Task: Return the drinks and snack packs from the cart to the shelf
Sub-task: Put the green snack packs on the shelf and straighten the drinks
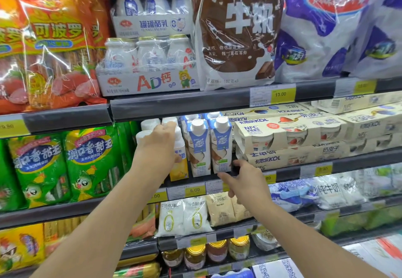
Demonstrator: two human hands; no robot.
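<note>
The left grip (159,145) is wrapped round a yellow-and-white drink carton (180,158) with a white cap, fingers curled round its far side, holding it upright on the middle shelf (195,182) just left of two blue-and-white cartons. The right grip (245,179) hangs in front of the shelf edge with thumb and fingers spread loosely apart, clasping nothing; its fingertips (236,162) lie close to the lower corner of the nearer blue-and-white carton (221,147), and whether they touch it cannot be told. The second blue-and-white carton (199,149) stands upright between that one and the held carton. Behind the left grip more white-capped drinks (150,124) stand in a row. To the right on the same shelf, cream yoghurt multipacks (289,135) are stacked. The shelf above carries trays of small white bottles (150,64), a brown milk bag (236,31) and a blue-and-white bag (322,27). Green snack packs (65,164) fill the bay to the left, orange sausage packs (50,47) above them. Yellow price tags (194,190) line the shelf edges.
</note>
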